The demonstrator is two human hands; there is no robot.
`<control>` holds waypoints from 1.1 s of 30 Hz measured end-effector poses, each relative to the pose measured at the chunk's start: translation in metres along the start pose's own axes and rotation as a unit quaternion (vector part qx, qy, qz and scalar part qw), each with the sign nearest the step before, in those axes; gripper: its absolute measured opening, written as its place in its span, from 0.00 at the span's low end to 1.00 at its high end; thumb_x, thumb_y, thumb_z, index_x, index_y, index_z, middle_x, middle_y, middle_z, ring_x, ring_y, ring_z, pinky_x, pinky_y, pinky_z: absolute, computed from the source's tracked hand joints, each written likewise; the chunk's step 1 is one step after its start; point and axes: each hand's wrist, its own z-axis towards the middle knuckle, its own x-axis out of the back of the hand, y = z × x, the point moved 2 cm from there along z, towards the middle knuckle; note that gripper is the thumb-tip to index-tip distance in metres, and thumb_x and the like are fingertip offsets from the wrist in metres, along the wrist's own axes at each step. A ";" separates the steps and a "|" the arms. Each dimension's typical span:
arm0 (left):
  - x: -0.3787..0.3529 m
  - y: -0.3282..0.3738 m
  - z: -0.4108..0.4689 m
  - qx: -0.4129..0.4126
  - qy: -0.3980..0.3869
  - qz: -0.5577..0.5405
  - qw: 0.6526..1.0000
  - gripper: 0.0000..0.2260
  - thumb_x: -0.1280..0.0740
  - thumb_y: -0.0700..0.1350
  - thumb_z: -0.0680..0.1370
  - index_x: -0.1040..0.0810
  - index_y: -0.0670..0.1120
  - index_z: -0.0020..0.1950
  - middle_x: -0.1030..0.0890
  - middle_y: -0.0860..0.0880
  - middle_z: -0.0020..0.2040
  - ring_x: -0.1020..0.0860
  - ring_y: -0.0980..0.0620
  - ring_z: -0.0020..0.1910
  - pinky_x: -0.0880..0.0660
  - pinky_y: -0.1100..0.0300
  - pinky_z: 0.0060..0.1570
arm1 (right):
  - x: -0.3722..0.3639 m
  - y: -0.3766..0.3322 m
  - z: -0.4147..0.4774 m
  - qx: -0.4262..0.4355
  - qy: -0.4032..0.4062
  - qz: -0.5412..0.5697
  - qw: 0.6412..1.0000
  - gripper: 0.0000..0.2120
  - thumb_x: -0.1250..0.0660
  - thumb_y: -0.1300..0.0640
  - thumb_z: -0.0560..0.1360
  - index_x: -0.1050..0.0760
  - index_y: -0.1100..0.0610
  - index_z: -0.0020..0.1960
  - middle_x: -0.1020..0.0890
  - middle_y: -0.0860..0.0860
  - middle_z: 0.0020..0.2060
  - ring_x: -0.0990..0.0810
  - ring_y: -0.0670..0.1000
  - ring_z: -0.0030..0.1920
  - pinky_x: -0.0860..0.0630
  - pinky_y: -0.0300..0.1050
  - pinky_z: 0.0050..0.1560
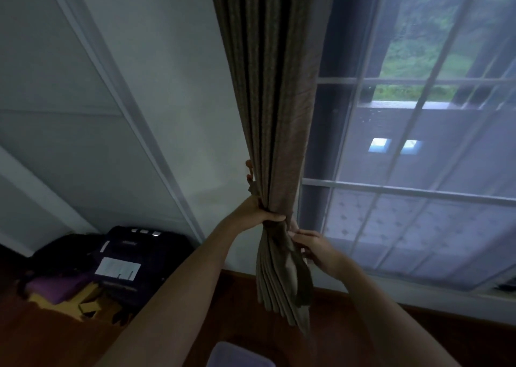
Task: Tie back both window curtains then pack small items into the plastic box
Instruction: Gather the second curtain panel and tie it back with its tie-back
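A brown pleated curtain (275,101) hangs at the left side of the window, gathered into a bunch low down. My left hand (261,211) is wrapped around the gathered waist of the curtain. My right hand (314,248) is just right of the bunch, fingers pinching a band of the same brown fabric, the tie-back (287,244), which hangs down along the curtain. A pale plastic box (240,355) shows at the bottom edge, partly cut off. The second curtain is out of view.
A sheer white curtain (418,171) covers the window on the right. Dark bags (134,257) and a purple and yellow pile (64,291) lie on the wooden floor in the left corner. A white wall stands to the left of the curtain.
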 end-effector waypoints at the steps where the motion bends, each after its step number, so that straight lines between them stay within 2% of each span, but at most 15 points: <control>1: 0.000 0.001 0.000 0.003 -0.004 0.008 1.000 0.28 0.23 0.45 0.70 0.27 0.45 0.67 0.22 0.50 0.56 0.25 0.59 0.48 0.28 0.73 0.39 | 0.002 -0.003 -0.002 0.020 0.009 -0.028 0.999 0.12 0.33 0.51 0.76 0.19 0.56 0.55 0.17 0.55 0.49 0.17 0.50 0.48 0.24 0.40 0.47; 3: 0.002 0.003 0.000 0.005 -0.008 0.023 1.000 0.29 0.24 0.46 0.70 0.28 0.46 0.69 0.22 0.50 0.60 0.26 0.57 0.51 0.29 0.72 0.38 | 0.008 -0.013 -0.008 0.087 0.056 -0.175 0.979 0.06 0.32 0.53 0.77 0.19 0.54 0.49 0.17 0.50 0.43 0.19 0.44 0.43 0.27 0.31 0.42; 4: 0.003 0.004 0.000 0.006 -0.011 0.031 0.999 0.29 0.24 0.46 0.70 0.28 0.46 0.69 0.23 0.49 0.63 0.26 0.55 0.53 0.29 0.70 0.38 | 0.011 -0.017 -0.012 0.132 0.107 -0.292 0.941 0.04 0.32 0.54 0.76 0.20 0.53 0.48 0.19 0.47 0.41 0.21 0.43 0.41 0.29 0.31 0.41; 6: 0.004 0.006 0.003 0.008 -0.020 0.047 0.999 0.29 0.24 0.45 0.71 0.29 0.46 0.69 0.24 0.47 0.65 0.28 0.54 0.54 0.30 0.69 0.39 | 0.012 -0.024 -0.022 0.218 0.210 -0.473 0.828 0.02 0.31 0.53 0.75 0.21 0.50 0.47 0.24 0.43 0.40 0.26 0.43 0.40 0.32 0.39 0.49; 7: 0.004 0.006 0.004 0.009 -0.026 0.053 0.998 0.28 0.25 0.45 0.71 0.29 0.46 0.69 0.24 0.47 0.65 0.28 0.54 0.54 0.30 0.70 0.39 | 0.010 -0.026 -0.027 0.243 0.233 -0.507 0.794 0.02 0.31 0.52 0.75 0.22 0.49 0.47 0.26 0.43 0.40 0.28 0.43 0.41 0.35 0.42 0.51; 8: 0.004 0.006 0.005 0.011 -0.030 0.056 0.998 0.28 0.25 0.44 0.72 0.29 0.45 0.69 0.25 0.46 0.65 0.28 0.54 0.54 0.31 0.70 0.39 | 0.007 -0.026 -0.030 0.256 0.235 -0.515 0.784 0.02 0.32 0.52 0.75 0.23 0.49 0.47 0.27 0.42 0.40 0.29 0.43 0.41 0.37 0.42 0.52; 11: 0.007 0.006 0.007 0.028 -0.028 0.060 0.997 0.30 0.26 0.43 0.72 0.31 0.43 0.71 0.27 0.45 0.68 0.28 0.49 0.61 0.30 0.64 0.47 | 0.001 -0.026 -0.034 0.278 0.191 -0.454 0.824 0.08 0.36 0.49 0.78 0.24 0.51 0.44 0.27 0.44 0.37 0.29 0.43 0.36 0.36 0.38 0.43; 13: 0.011 0.005 0.007 0.037 -0.028 0.060 0.997 0.34 0.25 0.43 0.71 0.35 0.44 0.74 0.28 0.46 0.70 0.30 0.48 0.66 0.31 0.61 0.52 | 0.000 -0.024 -0.037 0.254 0.181 -0.421 0.852 0.12 0.41 0.49 0.81 0.27 0.49 0.41 0.28 0.44 0.36 0.29 0.41 0.35 0.35 0.35 0.40; 16: 0.016 0.005 0.006 0.035 -0.022 0.061 0.997 0.39 0.21 0.45 0.67 0.35 0.46 0.74 0.29 0.48 0.70 0.30 0.49 0.65 0.32 0.63 0.58 | -0.007 -0.018 -0.040 0.262 0.171 -0.447 0.838 0.08 0.39 0.54 0.80 0.24 0.48 0.43 0.29 0.42 0.38 0.30 0.39 0.37 0.36 0.33 0.41; 18: 0.017 0.006 0.006 0.030 -0.017 0.066 0.997 0.40 0.20 0.47 0.64 0.32 0.47 0.73 0.28 0.49 0.69 0.29 0.50 0.64 0.32 0.62 0.60 | -0.017 -0.013 -0.042 0.269 0.160 -0.447 0.838 0.06 0.37 0.54 0.79 0.21 0.51 0.50 0.29 0.41 0.41 0.29 0.41 0.40 0.35 0.33 0.43; 20: 0.017 0.005 0.005 0.019 -0.012 0.070 0.997 0.41 0.19 0.51 0.61 0.30 0.49 0.71 0.27 0.50 0.68 0.28 0.51 0.64 0.31 0.59 0.62 | -0.028 -0.007 -0.044 0.251 0.153 -0.455 0.841 0.07 0.38 0.53 0.79 0.23 0.51 0.55 0.30 0.40 0.46 0.29 0.41 0.44 0.36 0.30 0.44; 22: 0.016 0.004 0.003 0.007 -0.011 0.060 0.998 0.41 0.19 0.53 0.59 0.29 0.50 0.70 0.25 0.50 0.67 0.27 0.51 0.64 0.29 0.57 0.64 | -0.032 -0.006 -0.047 0.241 0.175 -0.479 0.826 0.07 0.38 0.54 0.79 0.25 0.52 0.55 0.30 0.42 0.47 0.30 0.42 0.45 0.37 0.32 0.43; 25: 0.016 0.004 -0.003 -0.010 -0.012 0.034 0.999 0.37 0.20 0.47 0.64 0.29 0.50 0.71 0.24 0.54 0.64 0.26 0.55 0.60 0.29 0.65 0.57 | -0.016 -0.020 -0.046 0.237 0.280 -0.504 0.782 0.02 0.33 0.58 0.75 0.25 0.54 0.47 0.26 0.47 0.44 0.30 0.47 0.42 0.37 0.39 0.42; 30: 0.014 0.004 -0.008 -0.024 -0.013 0.016 1.000 0.30 0.23 0.42 0.69 0.28 0.48 0.69 0.23 0.53 0.60 0.27 0.57 0.55 0.31 0.75 0.44 | 0.005 -0.044 -0.023 0.205 0.361 -0.532 0.738 0.09 0.28 0.60 0.71 0.29 0.53 0.41 0.23 0.48 0.39 0.30 0.50 0.40 0.40 0.43 0.43; 33: 0.012 0.001 -0.008 -0.023 0.004 0.009 1.000 0.30 0.23 0.43 0.69 0.28 0.48 0.69 0.25 0.55 0.58 0.27 0.55 0.56 0.29 0.70 0.48 | 0.001 -0.055 -0.009 0.205 0.404 -0.515 0.727 0.12 0.24 0.60 0.65 0.28 0.54 0.38 0.24 0.51 0.36 0.27 0.54 0.39 0.39 0.44 0.41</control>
